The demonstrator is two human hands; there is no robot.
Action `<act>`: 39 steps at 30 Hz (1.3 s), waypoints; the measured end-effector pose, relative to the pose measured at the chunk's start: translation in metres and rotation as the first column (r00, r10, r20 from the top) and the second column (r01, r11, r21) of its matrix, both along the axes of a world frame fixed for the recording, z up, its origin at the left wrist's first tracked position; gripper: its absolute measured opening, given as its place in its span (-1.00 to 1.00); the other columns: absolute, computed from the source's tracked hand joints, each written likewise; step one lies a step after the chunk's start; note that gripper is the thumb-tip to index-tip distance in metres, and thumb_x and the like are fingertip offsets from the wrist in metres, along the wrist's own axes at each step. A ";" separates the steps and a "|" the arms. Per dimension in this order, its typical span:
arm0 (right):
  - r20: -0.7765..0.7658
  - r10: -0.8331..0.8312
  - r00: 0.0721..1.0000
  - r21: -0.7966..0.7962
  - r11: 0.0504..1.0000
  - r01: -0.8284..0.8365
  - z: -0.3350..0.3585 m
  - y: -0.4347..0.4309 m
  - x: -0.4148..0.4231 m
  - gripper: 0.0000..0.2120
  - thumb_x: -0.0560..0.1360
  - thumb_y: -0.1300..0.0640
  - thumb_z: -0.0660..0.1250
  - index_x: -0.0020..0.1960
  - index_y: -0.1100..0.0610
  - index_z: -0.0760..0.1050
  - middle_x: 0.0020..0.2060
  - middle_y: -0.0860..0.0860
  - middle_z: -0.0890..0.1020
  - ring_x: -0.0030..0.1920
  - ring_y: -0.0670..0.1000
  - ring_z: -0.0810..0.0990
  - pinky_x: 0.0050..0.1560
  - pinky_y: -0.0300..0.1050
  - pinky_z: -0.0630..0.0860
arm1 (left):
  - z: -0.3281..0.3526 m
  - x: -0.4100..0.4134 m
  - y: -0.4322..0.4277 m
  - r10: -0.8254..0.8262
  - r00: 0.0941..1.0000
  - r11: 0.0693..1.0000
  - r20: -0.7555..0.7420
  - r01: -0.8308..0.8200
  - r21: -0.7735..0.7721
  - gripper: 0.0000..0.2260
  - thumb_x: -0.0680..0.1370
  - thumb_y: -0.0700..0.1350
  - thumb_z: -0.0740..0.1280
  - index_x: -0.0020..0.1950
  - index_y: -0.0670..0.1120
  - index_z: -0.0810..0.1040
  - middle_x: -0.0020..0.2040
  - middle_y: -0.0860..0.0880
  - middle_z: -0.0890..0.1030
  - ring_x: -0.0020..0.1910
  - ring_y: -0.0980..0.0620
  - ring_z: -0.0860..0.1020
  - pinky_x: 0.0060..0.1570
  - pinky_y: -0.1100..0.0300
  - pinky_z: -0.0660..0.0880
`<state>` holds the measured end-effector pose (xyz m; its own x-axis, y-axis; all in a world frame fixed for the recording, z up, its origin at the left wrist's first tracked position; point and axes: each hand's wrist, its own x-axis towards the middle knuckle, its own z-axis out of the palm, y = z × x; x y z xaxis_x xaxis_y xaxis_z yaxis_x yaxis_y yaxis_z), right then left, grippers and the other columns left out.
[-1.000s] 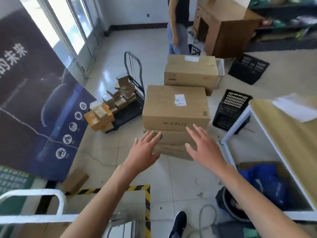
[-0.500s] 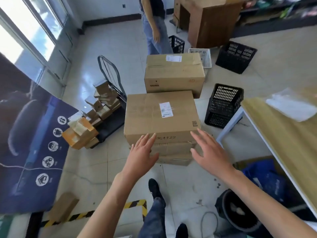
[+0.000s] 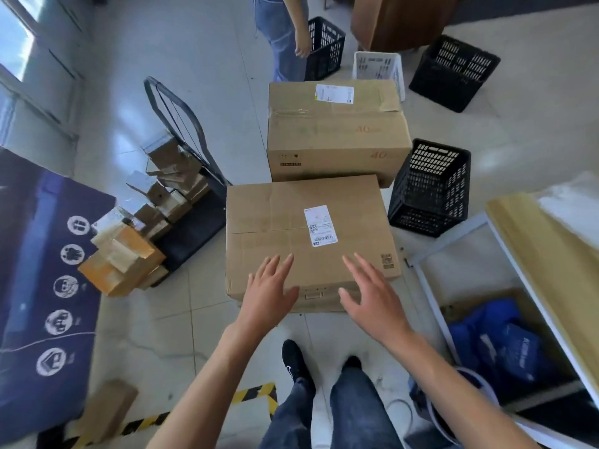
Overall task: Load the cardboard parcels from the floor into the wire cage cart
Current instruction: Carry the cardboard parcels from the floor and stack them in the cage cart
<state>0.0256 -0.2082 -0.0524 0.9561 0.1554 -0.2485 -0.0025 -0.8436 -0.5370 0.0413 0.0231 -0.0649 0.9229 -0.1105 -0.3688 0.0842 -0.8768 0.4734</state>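
Hands hover spread over the near edge of the big cardboard parcel [image 3: 304, 234]: the left hand [image 3: 267, 294] over its front-left part, the right hand [image 3: 372, 296] over its front-right part, palms down. Both sets of fingers are splayed apart and clamped on nothing; I cannot tell whether they touch the cardboard yet. Set that wide, they look ready to slide to the two sides for a level, two-handed lift, which a parcel this broad would need. It rests on a flatter box [image 3: 317, 299], only an edge of which shows, on the floor directly in front of the person's shoes. A second parcel [image 3: 334, 131] stands just behind it, also on the floor. No wire cage cart shows in this view; the flat trolley [image 3: 191, 228] to the left carries small boxes.

Compared with half a second ago, the camera is closer and looks more steeply down, so the parcel top fills more of the view and both feet now show. The hands have advanced from the front face to above the top.
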 end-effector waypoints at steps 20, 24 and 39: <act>-0.532 -0.447 0.719 -0.096 0.875 0.474 -0.196 -0.114 0.152 0.12 0.41 -0.24 0.47 0.61 0.04 -0.25 0.62 0.09 -0.07 0.59 0.13 0.00 0.51 0.17 0.14 | -0.186 0.112 0.094 0.688 0.672 0.672 -0.273 -0.732 -0.108 -0.04 0.35 0.12 0.59 0.55 -0.09 0.10 0.46 -0.12 0.34 0.42 -0.11 0.36 0.36 -0.15 0.40; -0.672 -0.477 0.567 -0.097 0.815 0.571 -0.204 -0.127 0.159 0.13 0.30 -0.28 0.54 0.59 0.15 -0.01 0.51 0.12 0.31 0.45 0.17 0.35 0.31 0.07 0.40 | -0.191 0.106 0.095 0.784 0.500 0.464 -0.367 -0.866 -0.189 -0.27 0.30 0.03 0.63 0.31 0.02 0.28 0.09 0.12 0.50 0.07 0.11 0.53 -0.02 0.09 0.56; -0.532 -0.077 0.843 0.092 0.985 0.147 -0.095 -0.038 0.190 -0.24 0.13 -0.38 0.52 0.19 -0.03 0.40 0.05 -0.03 0.59 0.02 0.06 0.56 -0.03 0.04 0.48 | -0.048 -0.101 0.102 0.968 0.192 0.176 -0.163 -0.978 -0.108 -0.33 0.29 0.29 0.54 0.24 0.07 0.34 0.17 0.02 0.54 0.05 0.00 0.54 0.03 0.07 0.45</act>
